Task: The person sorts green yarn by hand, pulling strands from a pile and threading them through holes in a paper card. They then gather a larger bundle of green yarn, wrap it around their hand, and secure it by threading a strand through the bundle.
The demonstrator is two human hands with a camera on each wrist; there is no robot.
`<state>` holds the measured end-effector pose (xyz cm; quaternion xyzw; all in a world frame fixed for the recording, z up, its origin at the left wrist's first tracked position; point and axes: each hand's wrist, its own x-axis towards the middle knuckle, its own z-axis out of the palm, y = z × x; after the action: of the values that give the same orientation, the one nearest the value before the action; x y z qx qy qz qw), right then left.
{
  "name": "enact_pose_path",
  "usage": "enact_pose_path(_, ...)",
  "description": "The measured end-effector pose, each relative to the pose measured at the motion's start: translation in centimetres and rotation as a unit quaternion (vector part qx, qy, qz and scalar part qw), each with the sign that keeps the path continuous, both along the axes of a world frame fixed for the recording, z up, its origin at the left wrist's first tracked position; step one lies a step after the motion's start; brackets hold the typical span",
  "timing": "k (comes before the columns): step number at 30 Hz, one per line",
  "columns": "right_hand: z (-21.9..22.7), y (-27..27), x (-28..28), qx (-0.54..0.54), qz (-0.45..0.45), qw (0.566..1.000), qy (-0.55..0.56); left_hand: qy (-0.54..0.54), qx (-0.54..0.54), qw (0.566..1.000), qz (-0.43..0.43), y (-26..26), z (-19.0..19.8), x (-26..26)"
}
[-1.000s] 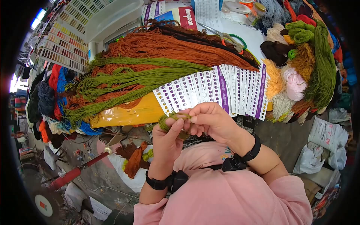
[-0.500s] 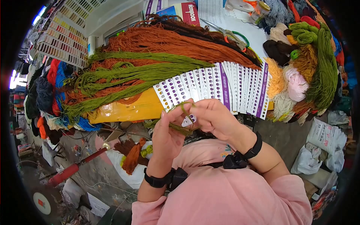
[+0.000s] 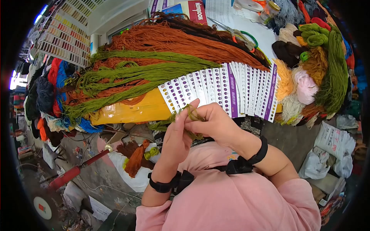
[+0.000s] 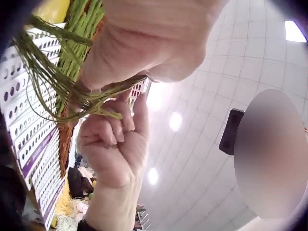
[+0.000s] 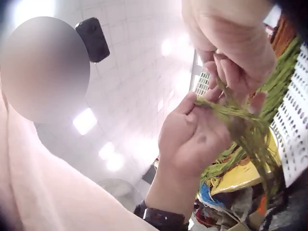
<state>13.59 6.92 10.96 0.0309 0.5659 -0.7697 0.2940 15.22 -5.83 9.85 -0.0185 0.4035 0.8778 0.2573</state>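
Observation:
A small bundle of olive-green thread [image 4: 72, 96] is held between the two hands above the table's near edge. My left hand [image 3: 175, 138] grips it; in the right wrist view the strands cross its fingers near the thumb and hang down loose. My right hand [image 3: 216, 122] pinches part of the same thread, its thumb and forefinger close against the left fingertips. From the left wrist, the right hand [image 4: 113, 149] shows its other fingers curled in. Just beyond both hands lie fanned white cards [image 3: 210, 86] with rows of holes and purple strips.
Long green thread hanks [image 3: 154, 73] and rust-brown hanks [image 3: 165, 40] spread over the table on a yellow wrapped slab [image 3: 131, 111]. Scissors [image 3: 239, 34] lie behind. Coloured skeins [image 3: 306, 84] pile up at right. A colour chart [image 3: 67, 40] stands at left, plastic bags [image 3: 325, 152] at lower right.
The hands have turned and drawn closer together, the left fingers now more upright. A small white patch with holes that showed between them half a second ago is out of sight.

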Motion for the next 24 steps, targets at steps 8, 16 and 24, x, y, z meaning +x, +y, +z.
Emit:
enact_pose_path(8,1.0,0.6,-0.4,-0.072,-0.051,0.992,-0.087,-0.071,0.113,0.986,0.102,-0.4,-0.3,0.2)
enact_pose_path(16,0.8,0.7,-0.3,-0.102,-0.087,0.987,-0.088,0.020,0.070,0.989,0.129,-0.4,-0.5,0.5)
enact_pose_path(24,1.1,1.0,-0.3,-0.107,-0.084,0.986,-0.094,-0.023,0.191,0.972,0.135,-0.6,0.3,0.2)
